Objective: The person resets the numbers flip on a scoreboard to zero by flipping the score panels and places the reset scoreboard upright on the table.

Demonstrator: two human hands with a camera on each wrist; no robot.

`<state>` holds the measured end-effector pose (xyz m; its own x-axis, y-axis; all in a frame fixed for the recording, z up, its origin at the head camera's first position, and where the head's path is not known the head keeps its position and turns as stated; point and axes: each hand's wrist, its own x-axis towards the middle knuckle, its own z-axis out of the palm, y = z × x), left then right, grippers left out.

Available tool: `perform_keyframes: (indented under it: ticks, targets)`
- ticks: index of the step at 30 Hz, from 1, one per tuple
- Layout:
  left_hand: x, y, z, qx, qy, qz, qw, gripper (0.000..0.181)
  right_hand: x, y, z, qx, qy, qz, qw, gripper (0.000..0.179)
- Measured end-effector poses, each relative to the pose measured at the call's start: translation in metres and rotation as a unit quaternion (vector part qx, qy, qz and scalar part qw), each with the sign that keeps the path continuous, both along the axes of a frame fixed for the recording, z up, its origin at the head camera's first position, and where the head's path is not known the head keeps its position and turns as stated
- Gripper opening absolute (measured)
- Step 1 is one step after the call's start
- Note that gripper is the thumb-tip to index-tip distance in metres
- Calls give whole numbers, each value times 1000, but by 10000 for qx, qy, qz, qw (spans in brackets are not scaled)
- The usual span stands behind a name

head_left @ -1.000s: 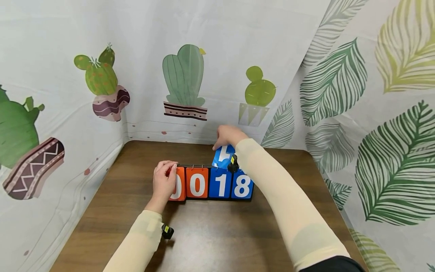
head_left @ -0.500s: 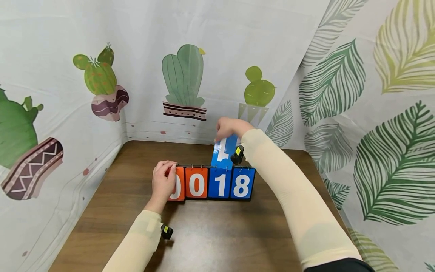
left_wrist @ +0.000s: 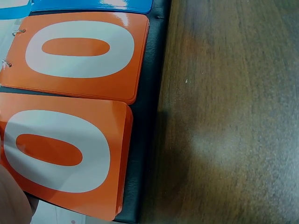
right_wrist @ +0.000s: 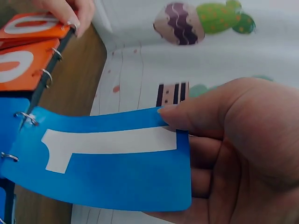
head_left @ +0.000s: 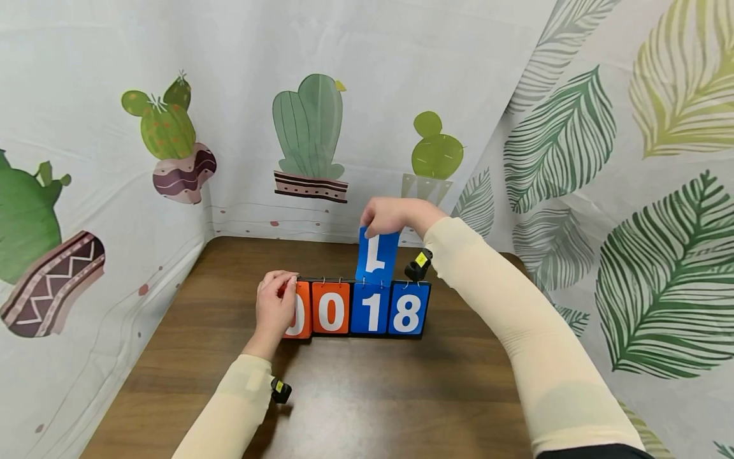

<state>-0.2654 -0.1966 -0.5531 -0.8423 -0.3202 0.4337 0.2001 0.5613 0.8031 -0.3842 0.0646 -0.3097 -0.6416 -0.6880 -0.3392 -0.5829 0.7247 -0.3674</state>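
Note:
A flip scoreboard (head_left: pixel 351 336) stands on the table, showing orange 0 and 0, then blue 1 and 8. My right hand (head_left: pixel 385 215) pinches the far edge of a blue number card (head_left: pixel 378 256) between thumb and fingers. That card is raised above the board, its white 1 upside down in the head view, and bends slightly in the right wrist view. Metal rings (right_wrist: pixel 25 118) join it to the board. At the upper left corner, my left hand (head_left: pixel 276 305) grips the board by the first orange card (left_wrist: pixel 70 149), partly covering its 0.
The brown wooden table (head_left: pixel 367 401) extends in front of the board. Behind it hangs a white cloth (head_left: pixel 241 127) printed with cacti, and a leaf-printed cloth (head_left: pixel 573 159) lines the right side. A small black camera (head_left: pixel 418 264) is on each wrist.
My right hand has lifted the blue card higher, and its forearm has swung to the right, uncovering the blue 8. My left hand has stayed in place on the board.

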Motion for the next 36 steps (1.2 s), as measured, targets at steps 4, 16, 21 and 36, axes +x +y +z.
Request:
perform_keyframes:
  ticks: [4,16,21,36]
  targets:
    - [0,0,-1,1,15,-6,10000,20,13,-2,2,-66,138,487,9987,40]
    - [-1,0,-1,22,-100,3,9999,22,71,2,3,-88,970,949,9907,28]
    - [0,0,0,30,-54,-4,10000,22,95,6,-10,-130,1261,988,9870,28]
    - [0,0,1,23,-25,-13,10000,23,160,2,-95,31,2283,1167,9666,31]
